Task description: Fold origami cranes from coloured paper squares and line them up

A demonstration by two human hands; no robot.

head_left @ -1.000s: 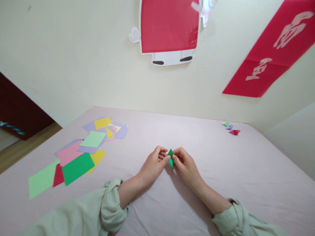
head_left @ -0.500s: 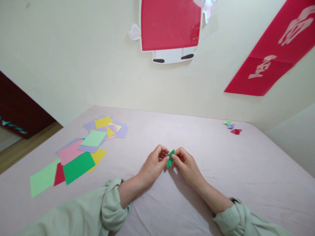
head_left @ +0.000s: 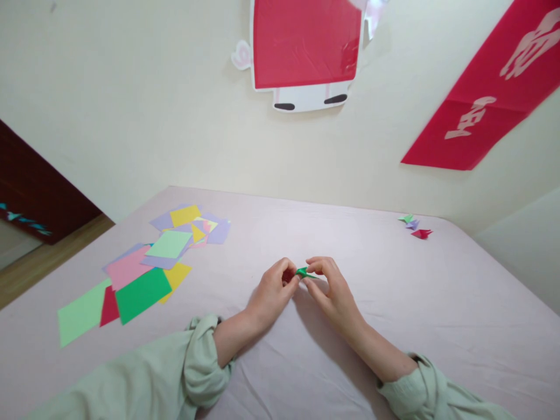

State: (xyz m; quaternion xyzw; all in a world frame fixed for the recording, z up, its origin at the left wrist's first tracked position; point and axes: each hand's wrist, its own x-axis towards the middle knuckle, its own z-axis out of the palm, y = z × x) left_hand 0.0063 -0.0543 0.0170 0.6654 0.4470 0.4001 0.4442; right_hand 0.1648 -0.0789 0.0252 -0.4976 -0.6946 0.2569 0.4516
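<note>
A small piece of green folded paper (head_left: 301, 272) is between my two hands, over the middle of the table. My left hand (head_left: 273, 290) is closed, pinching its left end between thumb and curled fingers. My right hand (head_left: 335, 291) has its thumb and index finger around the right side, where a thin green point sticks out between them. Its thumb tip rests close against the lower edge. The fingers partly cover the paper, so its full shape is hidden.
Overlapping coloured paper sheets lie on the left, with a dark green sheet (head_left: 143, 296) near the front. Small folded paper pieces sit at the back right, including a red one (head_left: 422, 234). A pale cloth (head_left: 394, 303) covers the table, which meets the wall (head_left: 175, 128) behind.
The green folded paper has turned from standing nearly upright to lying flatter, its point now to the right. My right fingers have opened somewhat and shifted around it. My left hand keeps its pinch.
</note>
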